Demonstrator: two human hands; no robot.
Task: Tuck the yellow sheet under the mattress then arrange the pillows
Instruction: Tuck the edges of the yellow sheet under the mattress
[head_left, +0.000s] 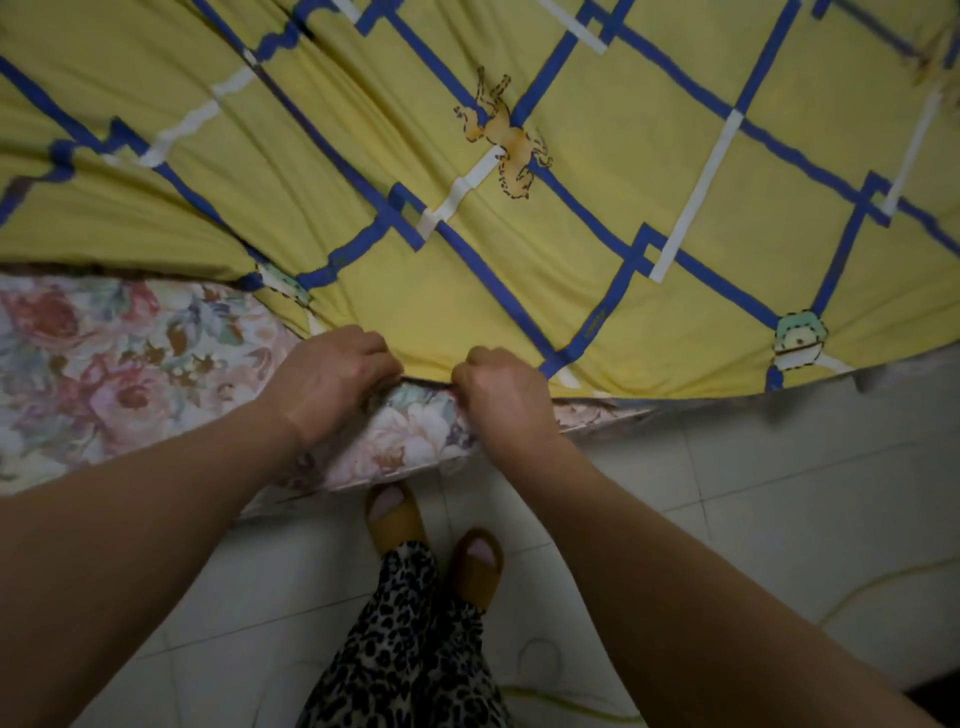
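Gripping hem of yellow sheet (519, 218) with both our hands, side by side at mattress (130, 364) corner. Left hand (332, 382) fingers curled over hem; right hand (498, 392) fisted on it. Sheet spreads away beyond knuckles; floral mattress bare left of left hand. Tiled floor (727, 519), slippers (397, 519) below wrists.

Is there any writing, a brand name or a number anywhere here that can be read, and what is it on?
No text can be read in this picture.
Yellow sheet: a tiny dark mark on one blue stripe near the lower edge may be lettering, but it is too small and blurred to read.
The rest of its print is only pictures and lines.
Flowered mattress: flowers only, no words.
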